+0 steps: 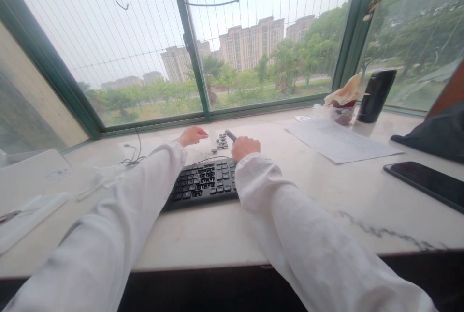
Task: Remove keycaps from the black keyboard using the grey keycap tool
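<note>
A black keyboard (pixel 195 200) lies on the white tabletop between my forearms, with several key places bare of caps in its middle. Beyond it, loose dark keycaps (pixel 222 145) are grouped on the table. My left hand (pixel 191 136) hovers left of these caps, thumb and fingers drawn together; anything between the fingertips is too small to make out. To their right, my right hand (pixel 246 148) is closed around a slim dark grey tool (pixel 230 135) whose split-looking tip points up and left. Most of the tool's handle is hidden in the fist.
Printed paper (pixel 340 142), a black phone (pixel 427 184), a black tumbler (pixel 377 96) and a wrapped cup (pixel 344 109) stand or lie to the right. At left are a white box (pixel 34 176) and a thin coiled cable (pixel 134 159). A green-framed window (pixel 155 121) borders the back.
</note>
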`<state>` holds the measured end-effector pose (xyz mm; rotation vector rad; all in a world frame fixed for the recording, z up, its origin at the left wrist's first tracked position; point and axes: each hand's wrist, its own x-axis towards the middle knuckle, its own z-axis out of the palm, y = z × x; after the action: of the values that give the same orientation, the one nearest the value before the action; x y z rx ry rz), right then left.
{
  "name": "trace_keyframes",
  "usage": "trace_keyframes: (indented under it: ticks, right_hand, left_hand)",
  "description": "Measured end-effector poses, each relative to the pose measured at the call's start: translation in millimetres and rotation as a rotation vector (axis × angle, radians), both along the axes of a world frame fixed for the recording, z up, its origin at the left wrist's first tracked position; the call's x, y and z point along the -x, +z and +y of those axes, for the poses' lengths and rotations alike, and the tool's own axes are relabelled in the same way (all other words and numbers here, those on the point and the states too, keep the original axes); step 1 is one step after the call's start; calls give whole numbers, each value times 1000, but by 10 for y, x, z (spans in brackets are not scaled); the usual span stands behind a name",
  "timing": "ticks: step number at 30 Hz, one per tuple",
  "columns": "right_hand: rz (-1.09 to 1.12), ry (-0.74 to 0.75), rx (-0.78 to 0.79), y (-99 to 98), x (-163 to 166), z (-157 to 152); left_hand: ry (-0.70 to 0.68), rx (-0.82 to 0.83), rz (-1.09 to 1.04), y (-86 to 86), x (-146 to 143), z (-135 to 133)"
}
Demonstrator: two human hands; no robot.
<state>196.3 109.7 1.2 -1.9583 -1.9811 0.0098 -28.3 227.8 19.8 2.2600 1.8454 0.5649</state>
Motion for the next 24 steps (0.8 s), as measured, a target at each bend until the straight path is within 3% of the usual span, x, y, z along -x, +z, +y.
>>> trace_keyframes:
  ticks: [10,24]
  right_hand:
    - [-9,-19,10,-56,12,38]
    - [-26,-14,16,-78,29,52]
  left_hand:
    - [-2,84,-91,-304,-289,484]
    - [-23,101,-56,-386,-332,547]
